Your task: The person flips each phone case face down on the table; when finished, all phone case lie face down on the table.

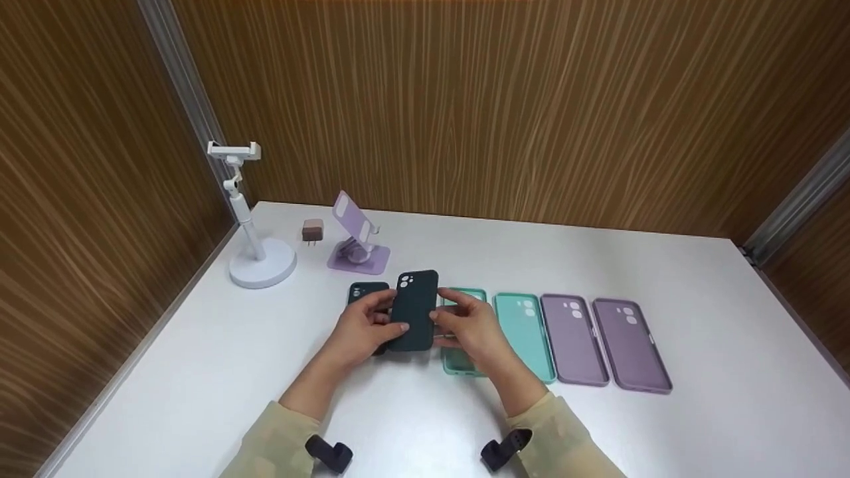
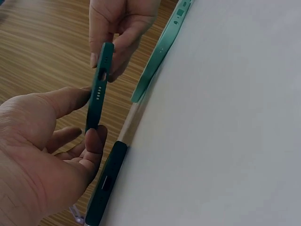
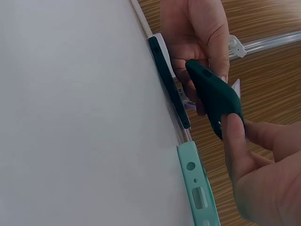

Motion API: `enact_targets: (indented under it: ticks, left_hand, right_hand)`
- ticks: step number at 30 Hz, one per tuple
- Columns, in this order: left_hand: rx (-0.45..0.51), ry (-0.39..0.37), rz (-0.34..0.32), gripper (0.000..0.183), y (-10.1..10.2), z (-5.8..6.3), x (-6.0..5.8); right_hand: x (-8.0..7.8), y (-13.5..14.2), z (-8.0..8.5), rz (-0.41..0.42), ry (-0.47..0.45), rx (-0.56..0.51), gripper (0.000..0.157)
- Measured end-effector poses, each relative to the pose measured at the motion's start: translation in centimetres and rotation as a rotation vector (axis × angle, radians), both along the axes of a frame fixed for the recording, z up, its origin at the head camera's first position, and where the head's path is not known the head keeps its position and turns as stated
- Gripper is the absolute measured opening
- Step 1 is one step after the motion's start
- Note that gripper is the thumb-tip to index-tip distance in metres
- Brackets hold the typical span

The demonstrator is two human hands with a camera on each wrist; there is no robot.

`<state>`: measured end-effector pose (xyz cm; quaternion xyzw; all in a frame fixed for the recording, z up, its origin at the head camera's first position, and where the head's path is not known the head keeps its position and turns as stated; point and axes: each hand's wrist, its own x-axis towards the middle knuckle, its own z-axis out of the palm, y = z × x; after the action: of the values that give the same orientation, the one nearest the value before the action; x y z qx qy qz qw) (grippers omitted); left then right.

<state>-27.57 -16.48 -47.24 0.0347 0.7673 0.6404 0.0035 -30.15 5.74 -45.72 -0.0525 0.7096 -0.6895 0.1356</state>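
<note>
Raised over the white table, a dark green phone case (image 1: pixel 415 312) is held between both hands, its camera cutouts toward the top left. My left hand (image 1: pixel 355 335) pinches its left side, thumb on the flat back. On the opposite side, my right hand (image 1: pixel 471 328) grips the edge between thumb and fingers. The left wrist view shows the case edge-on, with a port opening (image 2: pixel 102 74) and small holes. Another dark green case (image 1: pixel 372 287) lies partly hidden behind the left hand. Under the right hand lies a turquoise case (image 1: pixel 465 370), partly covered.
Rightward in a row are another turquoise case (image 1: pixel 524 338) and two purple cases, one nearer (image 1: pixel 574 342) and one farther (image 1: pixel 631 345). At the back left stand a white phone stand (image 1: pixel 262 262), a brown charger plug (image 1: pixel 313 230) and a purple folding stand (image 1: pixel 358 259). Wood-grain panels (image 1: pixel 451 113) enclose the table.
</note>
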Motion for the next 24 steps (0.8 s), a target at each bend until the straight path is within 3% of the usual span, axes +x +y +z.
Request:
enact_targets:
  ticks: [11,24]
  left_hand:
    - [-0.07,0.025,0.001,0.063,0.08,0.01,0.17]
    - [-0.152,0.028,0.014,0.063,0.18,-0.35,0.01]
  right_hand:
    - [-0.03,-0.07,-0.1,-0.033,0.1,0.218,0.051]
    - [0.06,0.09,-0.36,0.008,0.23,0.415,0.053]
